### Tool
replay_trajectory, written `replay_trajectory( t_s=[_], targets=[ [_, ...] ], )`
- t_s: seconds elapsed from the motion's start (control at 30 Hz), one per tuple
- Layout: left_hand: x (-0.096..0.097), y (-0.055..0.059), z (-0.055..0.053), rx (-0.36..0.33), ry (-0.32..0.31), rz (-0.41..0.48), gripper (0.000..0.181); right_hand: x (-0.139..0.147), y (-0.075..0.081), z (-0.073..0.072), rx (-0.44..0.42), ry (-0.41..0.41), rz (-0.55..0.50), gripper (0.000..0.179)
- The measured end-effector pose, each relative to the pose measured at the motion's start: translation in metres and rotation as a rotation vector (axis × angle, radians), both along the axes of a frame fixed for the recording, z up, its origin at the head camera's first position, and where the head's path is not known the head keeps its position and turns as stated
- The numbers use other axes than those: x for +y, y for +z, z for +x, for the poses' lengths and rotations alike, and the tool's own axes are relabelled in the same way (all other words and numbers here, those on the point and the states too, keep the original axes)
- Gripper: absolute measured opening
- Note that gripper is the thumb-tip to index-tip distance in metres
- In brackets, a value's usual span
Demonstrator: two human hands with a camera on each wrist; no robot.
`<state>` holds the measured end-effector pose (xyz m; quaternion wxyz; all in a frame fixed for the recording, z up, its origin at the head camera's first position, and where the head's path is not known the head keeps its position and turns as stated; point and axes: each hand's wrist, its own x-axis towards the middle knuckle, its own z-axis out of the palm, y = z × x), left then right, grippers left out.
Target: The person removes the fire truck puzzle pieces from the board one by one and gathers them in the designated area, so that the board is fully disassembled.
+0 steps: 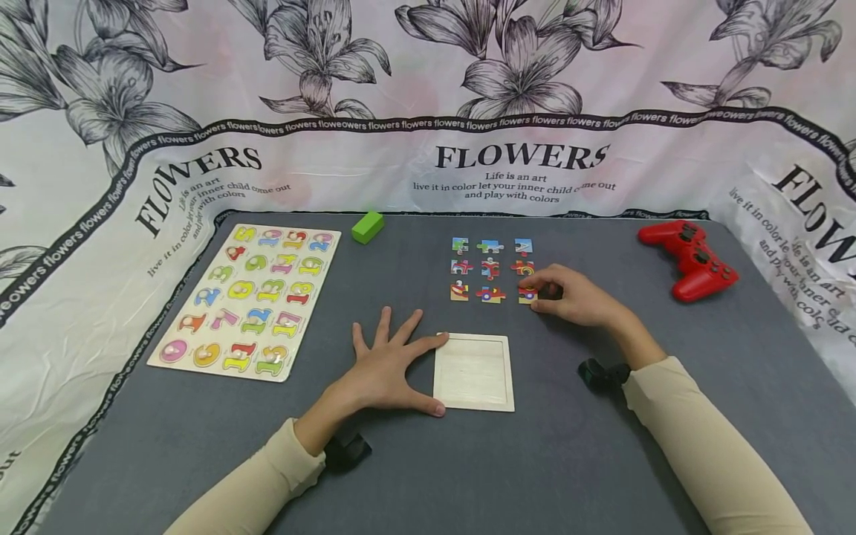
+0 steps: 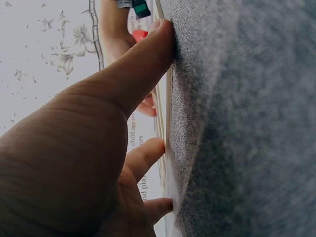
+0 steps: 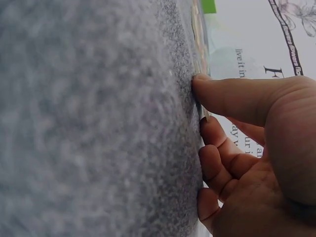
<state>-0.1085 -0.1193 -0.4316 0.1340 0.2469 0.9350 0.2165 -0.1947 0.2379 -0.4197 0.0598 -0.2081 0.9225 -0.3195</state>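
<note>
A square, pale wooden puzzle tray (image 1: 472, 371) lies on the table in the head view. My left hand (image 1: 381, 369) is spread wide at its left side, with the thumb and index fingertip touching its left corners. Beyond the tray, several jigsaw pieces (image 1: 490, 267) are laid out in spaced rows. My right hand (image 1: 576, 297) is at the near right of these rows, its thumb and index finger pinching the corner jigsaw piece (image 1: 527, 295). In the right wrist view the thumb (image 3: 232, 96) and curled fingers rest at the table surface, and the piece is mostly hidden.
A wooden number board (image 1: 250, 301) with colourful digits lies at the left. A green block (image 1: 367, 227) sits near the far edge. At the right is a red game controller (image 1: 690, 260). A flower-printed cloth (image 1: 374, 167) hangs behind the grey table (image 1: 468, 475).
</note>
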Motion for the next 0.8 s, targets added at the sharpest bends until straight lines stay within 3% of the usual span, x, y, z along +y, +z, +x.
replay_trajectory(
  t_s=[0.43,0.8],
  targets=[
    [-0.0009,0.0035,-0.0007,0.004,0.003,-0.011,0.105,-0.0037,-0.0015,-0.0093,-0.011,0.014,0.02,0.035],
    [0.0021,0.0025,-0.0018,-0.019,-0.004,-0.01,0.107,0.0017,-0.0064,-0.0027,-0.006,-0.013,-0.028,0.04]
  ],
)
